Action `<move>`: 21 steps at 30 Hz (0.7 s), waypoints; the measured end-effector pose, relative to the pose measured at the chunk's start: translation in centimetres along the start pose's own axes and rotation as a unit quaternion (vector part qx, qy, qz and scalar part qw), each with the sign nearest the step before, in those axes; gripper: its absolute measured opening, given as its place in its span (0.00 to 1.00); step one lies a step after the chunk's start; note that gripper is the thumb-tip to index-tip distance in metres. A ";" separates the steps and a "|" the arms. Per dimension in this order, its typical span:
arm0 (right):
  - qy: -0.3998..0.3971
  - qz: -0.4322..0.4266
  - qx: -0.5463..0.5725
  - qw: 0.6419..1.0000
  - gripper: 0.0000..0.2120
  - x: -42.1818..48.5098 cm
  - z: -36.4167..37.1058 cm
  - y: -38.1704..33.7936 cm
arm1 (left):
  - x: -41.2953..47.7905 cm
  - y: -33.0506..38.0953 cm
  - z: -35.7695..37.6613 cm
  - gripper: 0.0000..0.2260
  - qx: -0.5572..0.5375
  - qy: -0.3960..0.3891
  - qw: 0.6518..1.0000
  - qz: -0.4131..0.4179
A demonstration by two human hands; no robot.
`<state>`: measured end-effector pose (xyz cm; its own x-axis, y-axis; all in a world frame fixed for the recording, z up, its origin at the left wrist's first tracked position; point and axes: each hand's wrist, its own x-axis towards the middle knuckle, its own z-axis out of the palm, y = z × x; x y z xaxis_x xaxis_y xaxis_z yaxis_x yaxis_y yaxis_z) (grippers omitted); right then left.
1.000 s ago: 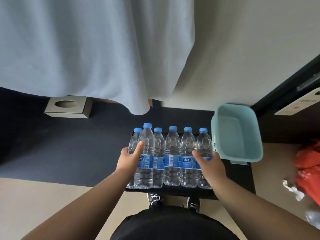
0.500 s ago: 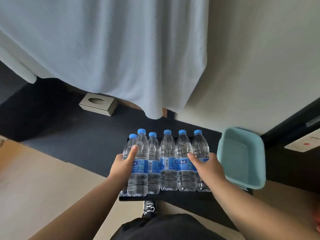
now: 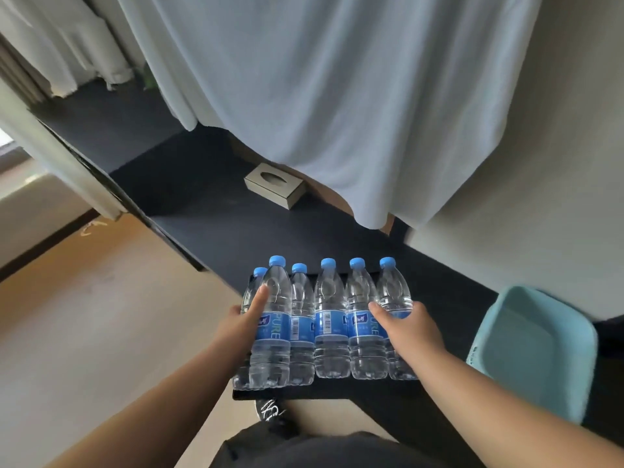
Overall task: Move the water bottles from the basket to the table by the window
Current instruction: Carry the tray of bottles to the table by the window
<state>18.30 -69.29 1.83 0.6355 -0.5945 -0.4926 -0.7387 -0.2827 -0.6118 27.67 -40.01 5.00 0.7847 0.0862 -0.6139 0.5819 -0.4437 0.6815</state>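
Since the earlier frames the outlook has swung left. The grey-beige cardboard tissue box now sits mid-frame, the pale teal plastic basket has slid to the right edge, and more tan wooden floor shows at left. The grip on the bottles is unchanged.

Head view. Six clear plastic water bottles with blue caps and blue labels stand upright in a tight row, out of the basket and just left of it.
- The left hand grips the left end of the row, thumb laid up the second bottle; its fingers are hidden.
- The right hand grips the right end, thumb across the fifth bottle, fingers round the sixth.
- A flat black slab lies under the row. Whether it is a tray or a corner of the long black counter cannot be told.
- No bottles show inside the basket.

Judgement: the carry step is in hand, with the row gathered but not yet at the window end. The next move calls for steady inward pressure from both hands, since the middle bottles seem held by squeeze alone. It also calls for travel left along the counter toward the daylight.
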 end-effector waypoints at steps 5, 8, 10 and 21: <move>-0.027 -0.043 -0.020 0.999 0.48 -1.4 3.2 -3.8 | 0.1 -1.5 -5.4 0.51 -0.038 0.009 0.999 -0.006; -0.039 -0.068 -0.038 0.996 0.49 -2.3 5.5 -6.6 | 0.3 -2.6 -8.8 0.50 -0.083 0.023 0.996 0.014; -0.047 -0.084 -0.044 0.994 0.47 -2.8 7.3 -8.5 | 0.6 -3.6 -11.2 0.48 -0.115 0.022 0.993 0.021; -0.132 -0.161 -0.072 0.975 0.58 -5.9 18.7 -20.9 | 3.4 -8.1 -24.8 0.43 -0.189 0.125 0.974 0.010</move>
<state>34.21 -45.77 5.93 0.8617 -0.2474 -0.4430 -0.5025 -0.5372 -0.6775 30.95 -13.99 7.28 0.7962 0.3169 -0.5154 0.5665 -0.0914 0.8190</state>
